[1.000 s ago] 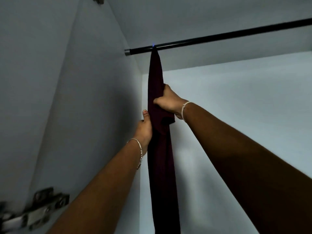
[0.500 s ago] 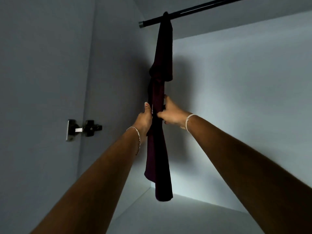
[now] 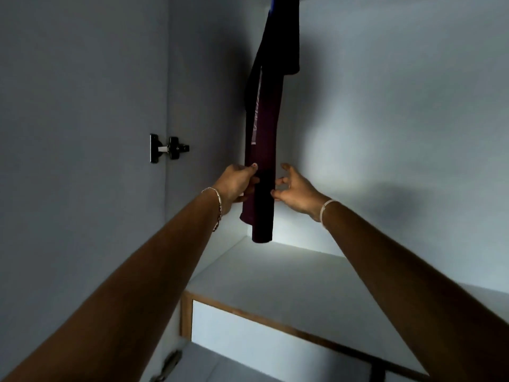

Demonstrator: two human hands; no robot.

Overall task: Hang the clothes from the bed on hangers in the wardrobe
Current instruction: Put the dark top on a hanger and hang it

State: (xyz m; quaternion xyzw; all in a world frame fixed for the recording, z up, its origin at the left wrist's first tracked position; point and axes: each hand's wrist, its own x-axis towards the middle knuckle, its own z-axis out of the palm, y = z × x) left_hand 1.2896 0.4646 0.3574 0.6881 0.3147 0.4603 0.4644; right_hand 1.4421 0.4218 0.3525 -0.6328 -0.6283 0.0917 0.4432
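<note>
Head view: I saw the long dark maroon cloth garment (image 3: 264,133) hanging above the white wardrobe shelf (image 3: 275,285); left hand (image 3: 237,186) pinched its lower part, right hand (image 3: 297,190), fingers spread, apparently just touched it.

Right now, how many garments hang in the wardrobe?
1: the maroon garment near the left wall, its lower part held by the left hand. More may hang out of frame.

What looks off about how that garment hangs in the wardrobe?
The dark maroon cloth garment hangs bunched into a narrow strip, its layers ending at uneven heights. The left hand holds its lower part; the right hand is open beside it.
</note>
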